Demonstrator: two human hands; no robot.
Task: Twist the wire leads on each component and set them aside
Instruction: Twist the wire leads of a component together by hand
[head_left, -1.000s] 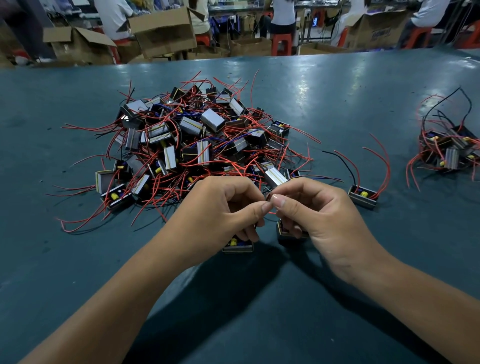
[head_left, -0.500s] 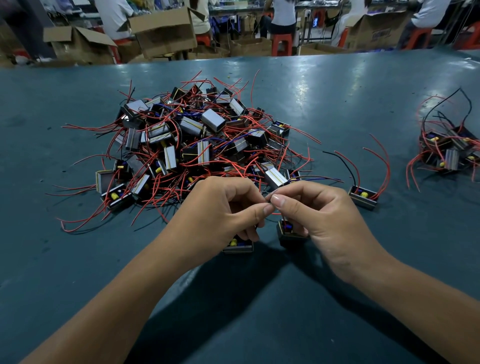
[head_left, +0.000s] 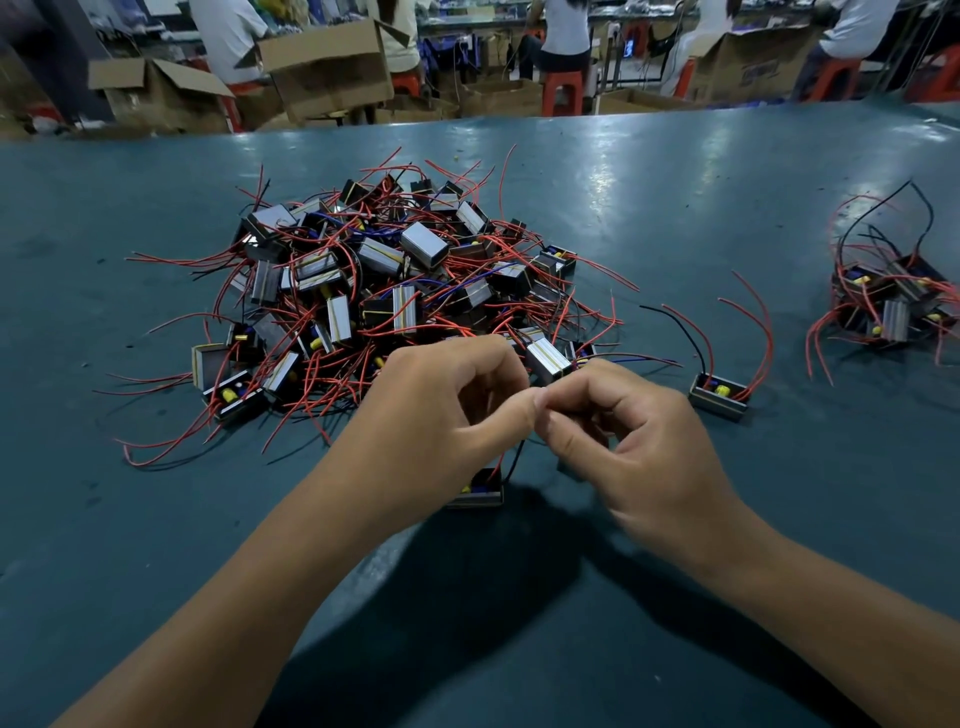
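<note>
My left hand (head_left: 447, 415) and my right hand (head_left: 623, 441) meet fingertip to fingertip in front of me, both pinching the wire leads of a small boxed component (head_left: 480, 488). The component hangs below my left hand, and a red and a black lead (head_left: 511, 462) run up from it into the pinch. A second component under my right hand is mostly hidden. Behind my hands lies a big pile of components (head_left: 395, 291) tangled in red leads.
One loose component (head_left: 719, 395) with red and black leads lies right of my hands. A smaller heap of components (head_left: 888, 301) sits at the far right of the teal table (head_left: 156, 519). Cardboard boxes (head_left: 327, 67) and seated people stand beyond the table.
My hands have drawn closer together and my right hand has rolled, its fingers curling over the pinch. The second component under it has slipped out of sight.
</note>
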